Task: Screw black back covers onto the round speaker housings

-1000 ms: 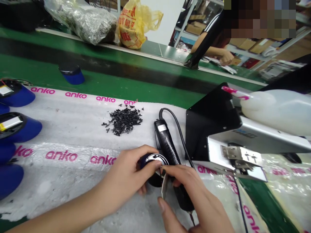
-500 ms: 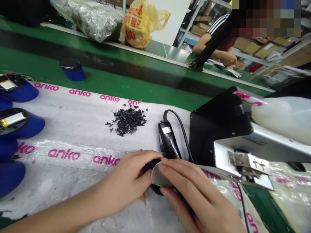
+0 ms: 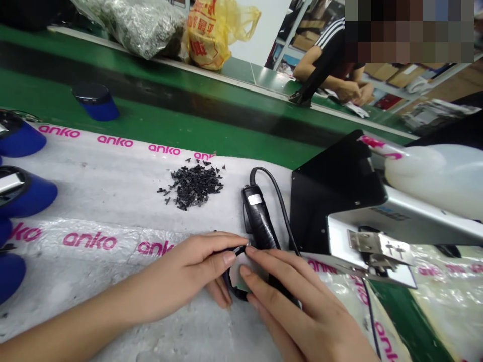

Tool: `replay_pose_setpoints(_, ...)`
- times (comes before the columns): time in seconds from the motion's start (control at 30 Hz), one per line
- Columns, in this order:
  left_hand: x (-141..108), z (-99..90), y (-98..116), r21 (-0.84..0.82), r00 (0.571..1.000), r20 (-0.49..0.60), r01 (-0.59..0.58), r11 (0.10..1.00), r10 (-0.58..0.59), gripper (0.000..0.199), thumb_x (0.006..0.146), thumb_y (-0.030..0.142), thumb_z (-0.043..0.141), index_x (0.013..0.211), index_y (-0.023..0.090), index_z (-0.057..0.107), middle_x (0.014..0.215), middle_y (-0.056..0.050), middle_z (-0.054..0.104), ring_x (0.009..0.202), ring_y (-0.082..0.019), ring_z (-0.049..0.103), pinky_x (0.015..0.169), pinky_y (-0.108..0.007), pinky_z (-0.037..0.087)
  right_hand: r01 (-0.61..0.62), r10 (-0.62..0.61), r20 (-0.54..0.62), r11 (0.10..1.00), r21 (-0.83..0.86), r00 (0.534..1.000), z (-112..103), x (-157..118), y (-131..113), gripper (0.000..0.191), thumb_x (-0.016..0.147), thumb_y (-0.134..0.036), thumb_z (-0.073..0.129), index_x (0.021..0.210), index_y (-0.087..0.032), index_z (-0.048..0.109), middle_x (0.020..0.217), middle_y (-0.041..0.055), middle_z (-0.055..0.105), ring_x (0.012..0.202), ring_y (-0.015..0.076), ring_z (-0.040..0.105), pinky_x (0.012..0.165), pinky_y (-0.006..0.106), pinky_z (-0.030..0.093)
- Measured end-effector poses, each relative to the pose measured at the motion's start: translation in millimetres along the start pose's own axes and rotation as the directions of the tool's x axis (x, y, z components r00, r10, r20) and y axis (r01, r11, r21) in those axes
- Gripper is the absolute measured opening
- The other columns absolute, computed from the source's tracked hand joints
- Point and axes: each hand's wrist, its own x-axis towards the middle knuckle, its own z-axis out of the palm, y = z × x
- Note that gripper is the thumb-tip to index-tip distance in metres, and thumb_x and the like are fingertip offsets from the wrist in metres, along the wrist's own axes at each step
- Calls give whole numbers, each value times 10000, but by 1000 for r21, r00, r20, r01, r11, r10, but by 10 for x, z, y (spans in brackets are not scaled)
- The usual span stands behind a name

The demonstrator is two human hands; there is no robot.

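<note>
Both hands meet around a dark rounded housing with a pale grey-green plate [image 3: 238,278] in its face. My left hand [image 3: 192,269] grips its left rim, thumb on top and the other fingers beneath. My right hand [image 3: 302,301] holds the right side, its fingertips lying on the plate and the upper rim. Much of the housing is hidden by the fingers. Just behind the right hand lies a black corded tool [image 3: 262,216] with a white label. Left of the tool, small black parts [image 3: 195,185] form a loose pile on the white anko-printed sheet [image 3: 113,191].
Blue housings [image 3: 33,193] stand at the left edge, and a blue and black one [image 3: 96,103] on the green bench [image 3: 158,113]. A black and silver machine [image 3: 332,186] is at right. Behind are a yellow bag [image 3: 207,37] and a person's hands [image 3: 352,93].
My left thumb has moved up onto the rim of the housing. More of the pale plate shows between my hands. The view has shifted slightly, and the other person's hands have come together.
</note>
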Motion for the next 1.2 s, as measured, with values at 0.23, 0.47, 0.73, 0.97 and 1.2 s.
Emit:
replay_pose_setpoints(0.23, 12, 73, -6, 61, 997, -70, -24, 998, 28, 338, 1006, 369, 513, 1300, 288, 657, 857, 18, 748, 597, -116, 698, 630, -234, 596, -94, 93, -47, 996, -5, 994, 51, 40, -78, 395, 941, -143, 553, 1333, -171, 591, 1335, 138, 515, 1236, 252, 484, 994, 356, 544)
replay_pose_setpoints(0.47, 25, 112, 1, -18, 997, -76, 14, 1000, -15, 316, 939, 340, 636, 1252, 312, 674, 1008, 29, 715, 625, -84, 698, 630, -198, 603, -173, 185, -169, 982, 80, 968, 98, 69, -110, 298, 957, -163, 551, 1251, -205, 579, 1153, 29, 669, 1081, 167, 575, 965, 235, 526)
replay_pose_setpoints(0.73, 26, 129, 34, -60, 997, -78, 20, 998, -25, 348, 863, 280, 704, 1206, 253, 653, 968, 12, 701, 630, -100, 690, 634, -224, 593, -309, 321, -108, 944, 110, 941, 23, 131, -101, 215, 962, -267, 549, 1177, -267, 543, 1036, 9, 677, 976, 141, 652, 776, 203, 579)
replay_pose_setpoints(0.97, 23, 187, 77, 0, 988, -150, 21, 1000, -21, 251, 839, 259, 676, 1077, 198, 625, 678, 41, 650, 518, -125, 646, 546, -240, 541, -252, 253, -50, 967, 34, 966, -17, 158, -34, 256, 954, -258, 573, 1205, -262, 519, 1048, 14, 686, 998, 179, 644, 787, 270, 594)
replay_pose_setpoints(1.2, 44, 178, -31, 30, 993, -115, -30, 999, 33, 297, 871, 381, 661, 1100, 214, 574, 662, 38, 642, 499, -138, 641, 517, -248, 534, -165, 196, -168, 969, 186, 966, -236, 146, -136, 321, 945, -236, 589, 1263, -267, 569, 1253, 60, 642, 1114, 209, 646, 875, 304, 595)
